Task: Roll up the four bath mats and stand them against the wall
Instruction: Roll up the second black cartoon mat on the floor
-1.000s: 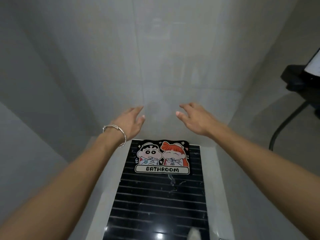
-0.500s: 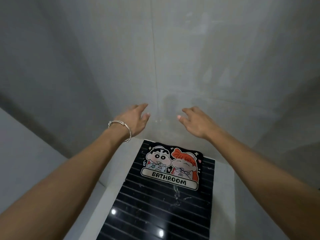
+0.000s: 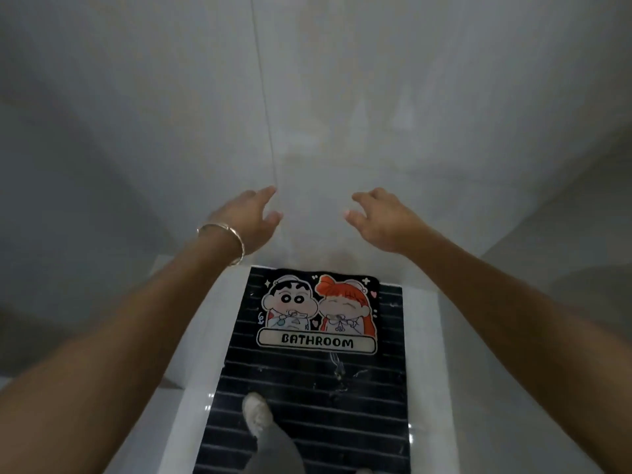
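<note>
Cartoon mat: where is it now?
Head view, lower centre: cartoon mat lies flat on the black striped floor, far edge by the wall, ahead of the shoe.

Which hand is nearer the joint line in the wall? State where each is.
Left. The left hand has its fingertips at the lower end of the joint line; the right hand is off to the line's right, clear of it.
</note>
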Available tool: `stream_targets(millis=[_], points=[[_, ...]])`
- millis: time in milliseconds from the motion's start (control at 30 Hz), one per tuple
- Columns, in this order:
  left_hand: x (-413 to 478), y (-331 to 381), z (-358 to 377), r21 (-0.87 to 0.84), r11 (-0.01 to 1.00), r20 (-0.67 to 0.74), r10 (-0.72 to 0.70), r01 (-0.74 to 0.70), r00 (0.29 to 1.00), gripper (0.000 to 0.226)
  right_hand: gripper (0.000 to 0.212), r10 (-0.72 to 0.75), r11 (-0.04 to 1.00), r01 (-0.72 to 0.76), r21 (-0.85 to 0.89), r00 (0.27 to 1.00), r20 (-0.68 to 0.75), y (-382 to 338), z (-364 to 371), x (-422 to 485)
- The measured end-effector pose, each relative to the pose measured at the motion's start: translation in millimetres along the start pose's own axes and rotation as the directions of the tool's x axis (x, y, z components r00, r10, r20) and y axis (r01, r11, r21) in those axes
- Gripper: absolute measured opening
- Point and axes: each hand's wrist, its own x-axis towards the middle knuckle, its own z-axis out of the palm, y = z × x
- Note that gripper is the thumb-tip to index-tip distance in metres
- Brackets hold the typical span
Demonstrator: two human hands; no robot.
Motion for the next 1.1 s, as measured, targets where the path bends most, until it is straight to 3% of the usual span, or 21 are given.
stream_targets(millis=[133,400,600,767,867,1000,1100], points=[[49.2,-28.4,12.5,0.036,0.996,0.086,0.075,-0.078,0.993,0.056,0.055,0.044,0.999,-0.044,-0.011,0.999,0.008,-10.9,21.5,40.9],[115.1,-53.7,116.6,0.005,0.997,0.305,0.067,-0.072,0.95,0.057,0.05,0.114,0.987,-0.135,0.087,0.97,0.214,28.5,115.8,113.2],[163.7,-76.9,278.7,-0.001,1.0,0.368,-0.027,0.029,0.929,0.057,0.044,0.104,0.995,-0.097,-0.038,0.93,0.352,105.7,264.1,190.3],[190.9,-107.6,430.5,0.045,0.997,0.438,-0.07,0.056,0.896,0.057,0.024,-0.038,0.999,0.043,-0.003,0.901,0.432,165.0,409.6,236.4],[204.3,-141.7,528.6,0.101,0.995,0.5,-0.068,0.02,0.864,0.058,0.05,0.02,0.995,0.033,-0.099,0.87,0.492,202.5,515.8,254.7],[209.5,-177.1,623.8,0.128,0.99,0.526,-0.123,0.065,0.841,0.06,0.052,0.059,0.99,0.017,-0.142,0.855,0.515,241.9,618.3,261.2],[216.5,-187.3,679.0,0.143,0.99,0.54,-0.096,0.021,0.836,0.061,0.059,0.112,0.982,-0.011,-0.187,0.835,0.538,268.7,670.1,274.7]])
